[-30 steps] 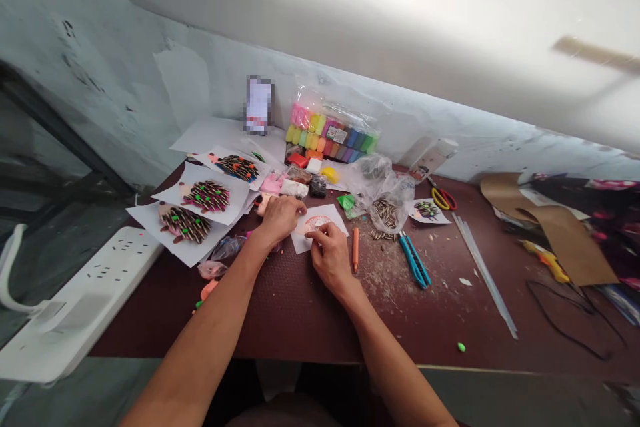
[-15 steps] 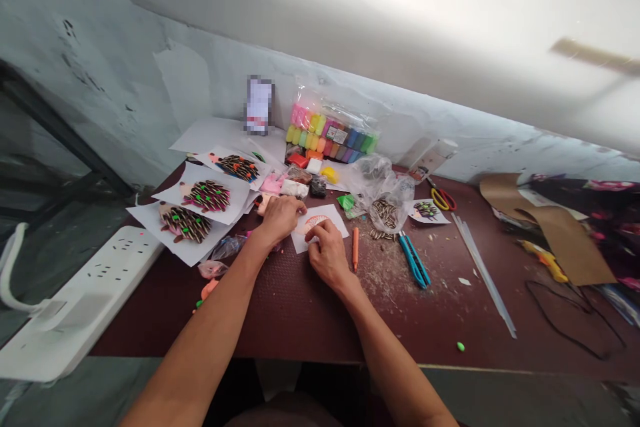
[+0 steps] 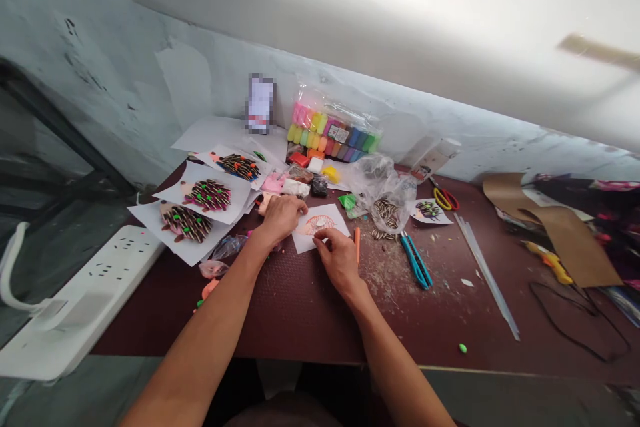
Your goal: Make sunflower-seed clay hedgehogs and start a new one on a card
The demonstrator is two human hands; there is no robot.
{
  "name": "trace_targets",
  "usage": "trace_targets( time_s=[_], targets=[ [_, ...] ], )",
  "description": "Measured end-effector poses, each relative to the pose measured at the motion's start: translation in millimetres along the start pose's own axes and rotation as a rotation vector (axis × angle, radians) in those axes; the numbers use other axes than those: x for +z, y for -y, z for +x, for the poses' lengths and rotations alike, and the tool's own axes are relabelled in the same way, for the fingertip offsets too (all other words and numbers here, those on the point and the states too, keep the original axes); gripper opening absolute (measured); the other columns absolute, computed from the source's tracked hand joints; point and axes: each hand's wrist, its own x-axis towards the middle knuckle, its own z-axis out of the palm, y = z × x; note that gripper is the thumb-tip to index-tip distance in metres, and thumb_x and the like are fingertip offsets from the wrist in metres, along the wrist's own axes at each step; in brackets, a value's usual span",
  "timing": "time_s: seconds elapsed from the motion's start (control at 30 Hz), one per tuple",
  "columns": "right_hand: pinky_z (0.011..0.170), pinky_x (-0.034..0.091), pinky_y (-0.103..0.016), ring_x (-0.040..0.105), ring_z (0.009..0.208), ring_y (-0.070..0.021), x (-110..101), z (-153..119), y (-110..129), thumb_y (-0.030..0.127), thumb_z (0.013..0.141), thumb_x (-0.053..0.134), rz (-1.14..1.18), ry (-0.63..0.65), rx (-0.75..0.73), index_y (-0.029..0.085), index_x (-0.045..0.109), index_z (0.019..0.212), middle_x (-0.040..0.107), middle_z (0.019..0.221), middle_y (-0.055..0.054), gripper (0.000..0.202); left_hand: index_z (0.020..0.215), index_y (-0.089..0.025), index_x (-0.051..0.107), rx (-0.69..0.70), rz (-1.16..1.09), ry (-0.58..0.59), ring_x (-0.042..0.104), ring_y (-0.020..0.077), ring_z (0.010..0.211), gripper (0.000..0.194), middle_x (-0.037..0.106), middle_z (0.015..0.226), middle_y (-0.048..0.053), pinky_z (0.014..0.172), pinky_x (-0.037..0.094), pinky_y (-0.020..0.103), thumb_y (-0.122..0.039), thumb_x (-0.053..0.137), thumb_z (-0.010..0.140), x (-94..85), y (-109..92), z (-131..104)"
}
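A white sheet of paper [image 3: 334, 216] lies on the table, with an orange hedgehog-like drawing [image 3: 311, 221] on it. A small white piece [image 3: 321, 221] sits on the drawing. Over the sheet's left edge rests my left hand [image 3: 281, 219], palm down, its fingers loosely bent and partly apart; I see nothing held in it. My right hand [image 3: 340, 259] is at the sheet's lower right edge, thumb and forefinger drawn close together; anything between them is too small to make out. Just behind that hand, an orange marker [image 3: 357, 244] lies on the table.
Finished hedgehog pictures [image 3: 206, 195] lie at left near a white power strip [image 3: 113, 273]. Coloured clay packs [image 3: 333, 137] lean on the wall. Striped seeds [image 3: 385, 213] are in a clear bag. A teal cutter [image 3: 416, 261], scissors [image 3: 444, 199], glue sticks [image 3: 487, 280] and a yellow glue gun [image 3: 550, 261] lie at right.
My right hand has moved slightly right and down, off the drawing, so the white piece on it shows. It now partly covers the orange marker. My left hand has hardly moved.
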Motion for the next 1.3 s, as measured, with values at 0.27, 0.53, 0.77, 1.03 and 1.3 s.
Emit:
trace_targets(
  time_s=[0.27,0.53,0.77,1.03,1.3],
  targets=[
    [0.078,0.045,-0.030,0.060,0.087,-0.0206,9,0,0,0.016,0.096,0.051,-0.202,0.058,-0.159,0.020,0.074,0.103,0.065,0.092,-0.008,0.024,0.100,-0.025,0.080,0.000,-0.030,0.008,0.067,0.0268,0.107,0.028,0.077,0.108,0.009,0.096,0.045,0.038,-0.017,0.055,0.090,0.8,2,1],
    [0.076,0.041,-0.028,0.055,0.084,-0.0184,16,6,-4,0.015,0.095,0.050,-0.248,0.096,-0.155,0.023,0.074,0.103,0.061,0.090,-0.005,0.026,0.100,-0.026,0.080,0.007,-0.016,-0.003,0.067,0.0255,0.106,0.029,0.077,0.108,0.008,0.096,0.046,0.037,-0.018,0.054,0.089,1.7,2,1],
    [0.074,0.040,-0.028,0.053,0.082,-0.0184,16,10,5,0.013,0.092,0.050,-0.219,0.102,-0.159,0.021,0.072,0.093,0.060,0.089,-0.005,0.024,0.100,-0.025,0.080,0.009,-0.045,-0.002,0.067,0.0252,0.105,0.028,0.077,0.108,0.008,0.097,0.046,0.037,-0.018,0.055,0.089,1.6,3,1],
    [0.068,0.045,-0.027,0.057,0.073,-0.0158,9,7,11,0.016,0.084,0.057,0.086,0.006,-0.069,0.020,0.065,0.088,0.064,0.085,-0.003,0.010,0.100,-0.025,0.081,0.010,-0.056,0.004,0.069,0.0239,0.102,0.026,0.079,0.105,0.007,0.094,0.048,0.034,-0.018,0.058,0.088,0.0,6,3],
    [0.078,0.050,-0.030,0.068,0.081,-0.0178,2,9,10,0.015,0.086,0.061,0.176,0.105,0.012,0.022,0.073,0.093,0.075,0.092,-0.003,0.015,0.101,-0.020,0.080,0.010,-0.133,0.030,0.070,0.0237,0.100,0.028,0.079,0.104,0.009,0.093,0.050,0.032,-0.013,0.059,0.085,-4.4,11,3]
  ],
)
